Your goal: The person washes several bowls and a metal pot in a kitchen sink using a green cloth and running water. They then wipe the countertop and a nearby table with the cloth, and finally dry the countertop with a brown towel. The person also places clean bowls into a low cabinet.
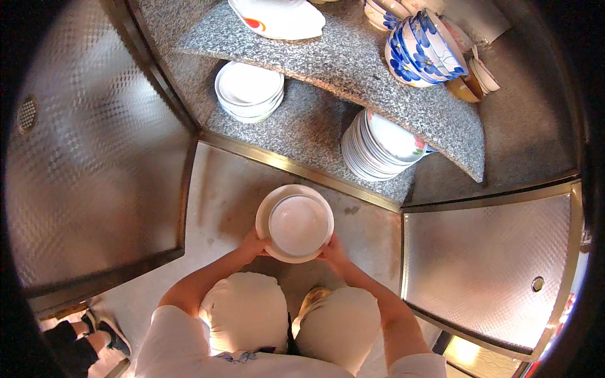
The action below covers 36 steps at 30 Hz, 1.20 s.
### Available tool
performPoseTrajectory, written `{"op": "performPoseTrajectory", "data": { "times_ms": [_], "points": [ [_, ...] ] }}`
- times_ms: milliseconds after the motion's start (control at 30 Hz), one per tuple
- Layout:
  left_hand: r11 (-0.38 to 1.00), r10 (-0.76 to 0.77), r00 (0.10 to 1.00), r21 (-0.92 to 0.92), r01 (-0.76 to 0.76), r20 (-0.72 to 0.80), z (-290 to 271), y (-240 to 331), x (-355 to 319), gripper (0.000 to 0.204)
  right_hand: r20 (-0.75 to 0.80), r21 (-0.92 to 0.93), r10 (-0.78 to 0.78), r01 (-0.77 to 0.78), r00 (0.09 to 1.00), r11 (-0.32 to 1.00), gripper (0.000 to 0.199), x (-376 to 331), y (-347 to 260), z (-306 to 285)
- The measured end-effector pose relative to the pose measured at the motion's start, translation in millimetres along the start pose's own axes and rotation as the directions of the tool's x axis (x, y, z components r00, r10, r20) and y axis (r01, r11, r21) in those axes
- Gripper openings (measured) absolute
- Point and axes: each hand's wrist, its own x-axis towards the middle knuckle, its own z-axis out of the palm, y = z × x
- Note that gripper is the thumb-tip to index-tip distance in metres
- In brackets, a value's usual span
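Observation:
A stack of white bowls (pixel 300 225), a smaller round one set inside a wider one, is held level in front of my knees. My left hand (pixel 257 244) grips its lower left rim, and my right hand (pixel 331 247) grips the lower right. Both sets of fingers are closed round the sides, with some fingertips hidden beneath. Just beyond the bowls is an open cabinet. Its lower stone shelf (pixel 302 126) carries a stack of white dishes (pixel 250 85) on the left and a tall, leaning stack of plates (pixel 383 148) on the right.
The upper speckled shelf (pixel 340 69) juts out above, bearing a white dish (pixel 280 17) and tilted blue-flowered bowls (pixel 425 50). Metal cabinet doors stand open at left (pixel 104 164) and right (pixel 488 264). Another person's feet (pixel 113 335) show at lower left.

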Motion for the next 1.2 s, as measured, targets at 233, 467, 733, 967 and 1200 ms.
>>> {"op": "performPoseTrajectory", "data": {
  "times_ms": [233, 467, 733, 967, 1200],
  "points": [
    [0.984, 0.052, 0.995, 0.175, -0.035, -0.090, 0, 76, -29, 0.052, 0.034, -0.095, -0.124, 0.127, 0.992, 0.987, 0.050, -30, -97, 21],
    [0.930, 0.345, 0.936, 0.162, -0.331, -0.065, 22, 145, 12, 0.046, -0.034, -0.009, -0.231, 0.230, 0.972, 0.973, 0.046, 31, -145, 9],
    [0.957, 0.281, 0.949, 0.120, -0.265, -0.140, 37, 172, 57, 0.041, -0.061, -0.050, -0.244, 0.241, 0.968, 0.969, 0.046, 68, -188, 3],
    [0.931, 0.360, 0.924, 0.121, -0.345, -0.132, 39, 179, 78, 0.040, -0.077, 0.010, -0.251, 0.253, 0.965, 0.967, 0.042, 83, -187, 1],
    [0.964, 0.265, 0.943, 0.030, -0.264, -0.201, 47, 185, 81, 0.041, 0.263, -0.965, -0.573, 0.204, 0.776, -0.166, 0.027, 32, -213, 20]
  ]
}}
